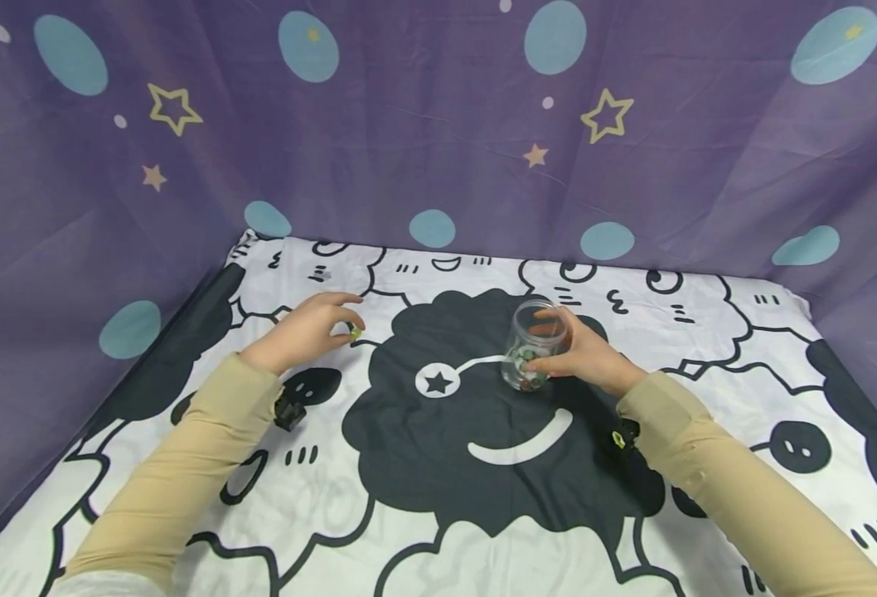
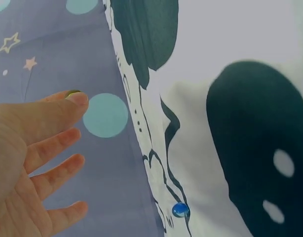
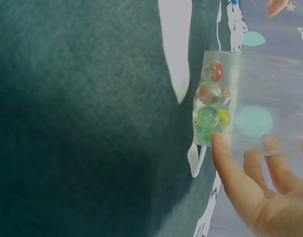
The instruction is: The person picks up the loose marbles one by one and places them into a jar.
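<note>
My right hand [image 1: 583,352] grips a clear jar [image 1: 519,338] around its side, thumb toward the front. Several glass marbles [image 3: 208,117], green, yellow and orange-red, lie in the bottom of the jar. Off to the left, my left hand [image 1: 315,327] pinches a small yellow-green marble [image 1: 356,333] between thumb and forefinger. In the left wrist view that marble is mostly hidden behind the thumb, and the other fingers are spread apart. A blue marble [image 2: 180,210] rests on the cloth near the left hand.
A white cloth [image 1: 409,564] printed with black sheep shapes covers the table. Purple curtains [image 1: 438,124] with stars and blue ovals hang behind it and at both sides. Dark wrist cameras [image 1: 289,410] sit under both sleeves.
</note>
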Motion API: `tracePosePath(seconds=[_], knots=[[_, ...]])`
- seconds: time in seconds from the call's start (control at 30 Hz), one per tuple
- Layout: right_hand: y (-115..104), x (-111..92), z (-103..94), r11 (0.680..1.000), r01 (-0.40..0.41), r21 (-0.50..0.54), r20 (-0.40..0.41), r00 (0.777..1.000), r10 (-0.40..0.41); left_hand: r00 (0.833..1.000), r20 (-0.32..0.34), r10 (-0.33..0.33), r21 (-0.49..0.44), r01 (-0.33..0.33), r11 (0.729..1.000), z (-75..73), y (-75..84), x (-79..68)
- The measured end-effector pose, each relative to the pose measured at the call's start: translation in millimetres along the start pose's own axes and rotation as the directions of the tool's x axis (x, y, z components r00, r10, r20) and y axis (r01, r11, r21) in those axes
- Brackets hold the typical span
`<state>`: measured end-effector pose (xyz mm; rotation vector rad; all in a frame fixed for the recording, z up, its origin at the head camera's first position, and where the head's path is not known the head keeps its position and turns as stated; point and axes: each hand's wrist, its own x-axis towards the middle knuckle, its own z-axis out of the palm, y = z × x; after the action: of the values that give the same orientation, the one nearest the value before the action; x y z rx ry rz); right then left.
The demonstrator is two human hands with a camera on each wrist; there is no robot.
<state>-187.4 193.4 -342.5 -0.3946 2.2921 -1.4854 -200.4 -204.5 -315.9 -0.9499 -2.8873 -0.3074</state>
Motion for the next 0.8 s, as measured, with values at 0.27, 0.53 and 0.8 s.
tracePosePath(seconds=[0.27, 0.53, 0.8], knots=[[0, 0, -0.8, 1.000, 0.010, 0.003, 0.003, 1.000, -0.010, 1.000, -0.008, 0.001, -0.050, -0.001, 0.999, 10.4, 7.2, 6.3], [0, 0, -0.1, 1.000, 0.013, 0.002, 0.005, 1.000, -0.013, 0.999, -0.037, 0.023, -0.071, -0.025, 0.997, 14.9, 13.5, 12.4], [0, 1, -0.2, 1.000, 0.015, -0.009, 0.003, 1.000, -0.015, 1.000, -0.004, -0.016, -0.088, 0.015, 0.996, 15.6, 23.2, 20.0]])
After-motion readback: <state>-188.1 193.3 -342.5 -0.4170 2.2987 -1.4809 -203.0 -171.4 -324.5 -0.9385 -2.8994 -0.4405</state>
